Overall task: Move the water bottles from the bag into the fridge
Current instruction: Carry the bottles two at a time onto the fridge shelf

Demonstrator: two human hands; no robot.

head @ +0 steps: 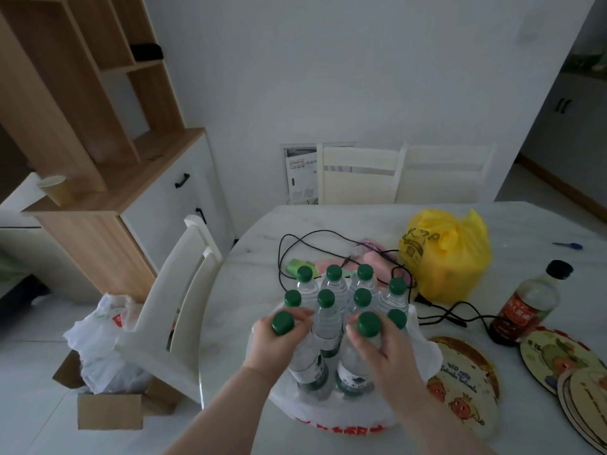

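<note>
Several clear water bottles [330,310] with green caps stand upright in an open white plastic bag [354,408] with red print, at the near edge of the table. My left hand [272,346] grips the neck of the front-left bottle [307,366]. My right hand [381,349] grips the neck of the front-right bottle [353,372]. Both held bottles sit slightly higher than the others in the bag. No fridge is in view.
On the pale marble table [249,274] lie a black cable [295,244], a yellow plastic bag [446,254], a dark sauce bottle [525,303], round printed mats [466,379] and a blue pen [568,245]. A white chair [174,303] stands left, with a cardboard box [108,412] and bag on the floor.
</note>
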